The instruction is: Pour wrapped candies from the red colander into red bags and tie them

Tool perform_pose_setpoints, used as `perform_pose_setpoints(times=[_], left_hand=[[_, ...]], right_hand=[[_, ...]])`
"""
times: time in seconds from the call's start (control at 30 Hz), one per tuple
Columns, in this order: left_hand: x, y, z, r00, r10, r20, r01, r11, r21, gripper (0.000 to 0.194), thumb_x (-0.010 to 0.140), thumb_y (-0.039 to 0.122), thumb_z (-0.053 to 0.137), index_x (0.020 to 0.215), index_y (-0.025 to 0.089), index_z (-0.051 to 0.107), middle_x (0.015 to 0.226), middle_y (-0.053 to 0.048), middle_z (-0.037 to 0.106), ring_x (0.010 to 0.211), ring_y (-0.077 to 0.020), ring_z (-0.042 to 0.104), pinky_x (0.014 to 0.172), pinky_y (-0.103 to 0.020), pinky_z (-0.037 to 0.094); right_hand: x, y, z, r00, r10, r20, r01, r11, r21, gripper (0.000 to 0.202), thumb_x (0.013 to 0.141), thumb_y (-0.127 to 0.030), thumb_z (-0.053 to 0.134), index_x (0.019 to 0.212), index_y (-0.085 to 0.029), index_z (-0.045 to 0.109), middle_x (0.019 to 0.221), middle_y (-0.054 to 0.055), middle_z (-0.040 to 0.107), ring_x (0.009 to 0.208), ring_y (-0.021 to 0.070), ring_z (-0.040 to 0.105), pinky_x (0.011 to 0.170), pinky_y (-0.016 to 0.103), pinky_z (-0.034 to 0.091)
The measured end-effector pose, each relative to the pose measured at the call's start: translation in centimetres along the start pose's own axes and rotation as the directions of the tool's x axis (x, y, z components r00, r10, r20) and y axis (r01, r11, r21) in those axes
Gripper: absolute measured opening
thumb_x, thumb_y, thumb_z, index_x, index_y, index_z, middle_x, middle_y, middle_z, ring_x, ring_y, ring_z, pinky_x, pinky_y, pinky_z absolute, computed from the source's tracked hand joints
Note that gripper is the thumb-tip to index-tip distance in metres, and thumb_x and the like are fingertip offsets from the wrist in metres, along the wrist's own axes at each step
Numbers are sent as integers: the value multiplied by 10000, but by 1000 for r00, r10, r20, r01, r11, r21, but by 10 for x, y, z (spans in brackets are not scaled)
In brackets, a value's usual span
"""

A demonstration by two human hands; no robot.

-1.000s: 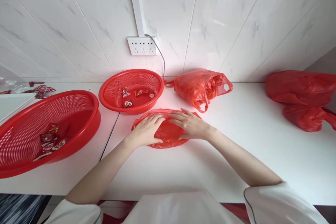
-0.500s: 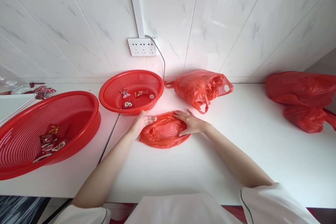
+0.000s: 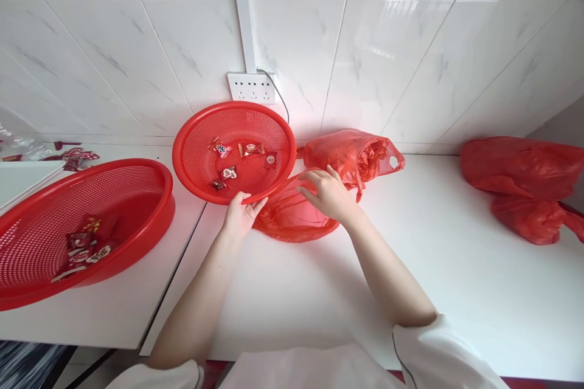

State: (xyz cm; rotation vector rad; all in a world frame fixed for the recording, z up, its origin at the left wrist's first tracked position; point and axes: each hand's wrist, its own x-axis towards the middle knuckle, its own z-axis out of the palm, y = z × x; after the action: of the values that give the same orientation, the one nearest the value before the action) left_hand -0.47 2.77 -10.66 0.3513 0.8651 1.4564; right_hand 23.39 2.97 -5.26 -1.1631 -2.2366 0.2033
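My left hand [image 3: 241, 217] grips the near rim of a small red mesh basket [image 3: 237, 110], thumb on top and fingers below. The basket tilts towards me, and several wrapped candies [image 3: 229, 172] lie inside it. A red plastic bag [image 3: 296, 232] rests open-mouthed on the table, partly under the basket's edge. Above the bag's right side hovers my right hand [image 3: 332, 193], fingers bent and thumb apart, with nothing visible in it. Whether its fingertips touch the bag I cannot tell.
A larger red basket [image 3: 166, 209] with wrapped candies stands at left. Behind the bag sits another stuffed red bag [image 3: 333, 149]; more red bags [image 3: 520, 164] lie far right. A socket strip [image 3: 252, 87] and cable are on the tiled wall. A seam crosses the white table [image 3: 387, 334].
My left hand has moved from the bag to the small basket's rim, and that basket now tips towards me. My right hand has lifted off the bag, which has shifted slightly right and back.
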Motion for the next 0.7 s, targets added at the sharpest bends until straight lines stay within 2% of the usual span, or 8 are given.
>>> perform_pose_setpoints(times=[0.07,0.13,0.23,0.3,0.37,0.53,0.6,0.7], left_hand=[[-6,-7,-6,999,-11,45,10,999,34,45,735,101,539,751,136,563,899,-76,703,947,-196,670,891,-355,558],[-10,-15,-11,998,-15,66,10,997,81,14,726,128,557,729,142,560,899,-73,703,958,-204,664,907,-375,546],[-11,-28,-18,998,36,46,-43,989,145,67,692,165,586,661,153,528,839,-59,694,939,-217,662,897,-418,544],[-8,-37,-21,996,89,22,-92,979,182,77,661,168,611,662,149,536,842,-54,689,944,-231,655,884,-449,545],[-7,-43,-21,992,127,15,-127,969,210,124,641,155,629,758,140,591,897,-58,691,968,-250,647,871,-471,548],[-11,-49,-18,981,152,123,-178,954,240,428,670,131,643,1094,180,601,1057,-58,679,1033,-281,633,866,-514,550],[-16,-52,-16,980,132,147,-166,953,253,454,683,139,651,1131,185,591,1103,-67,668,1060,-295,626,885,-529,539],[-23,-57,-12,981,88,172,-133,952,274,441,705,166,662,1142,177,596,1156,-84,652,1100,-315,609,915,-539,522]], right_hand=[[-1,0,4,999,38,33,-38,999,5,217,937,-316,461,1033,-209,623,993,63,689,954,225,633,1048,511,328],[-3,2,5,996,47,73,-50,998,40,214,935,-297,463,1023,-208,638,948,63,698,882,213,646,909,409,449],[-7,6,2,996,25,88,-35,993,116,226,931,-269,468,1072,-228,640,981,56,699,880,201,651,756,313,487],[-8,8,-3,997,15,72,-26,988,153,233,932,-263,466,1080,-226,641,1004,53,698,885,196,655,759,307,493],[-8,10,-5,998,8,59,-19,983,180,238,934,-265,458,1075,-214,643,1022,58,694,899,197,657,784,314,500],[-6,10,2,997,-26,68,13,983,183,265,944,-267,430,1127,-205,611,1095,78,677,979,204,646,864,340,497],[-5,9,11,995,-61,81,51,990,128,330,940,-300,444,1242,-211,544,1240,94,618,1130,226,588,1002,416,425],[-4,9,28,986,-124,109,123,992,14,572,909,-383,506,1432,-222,339,1471,106,408,1388,269,324,1152,578,74]])
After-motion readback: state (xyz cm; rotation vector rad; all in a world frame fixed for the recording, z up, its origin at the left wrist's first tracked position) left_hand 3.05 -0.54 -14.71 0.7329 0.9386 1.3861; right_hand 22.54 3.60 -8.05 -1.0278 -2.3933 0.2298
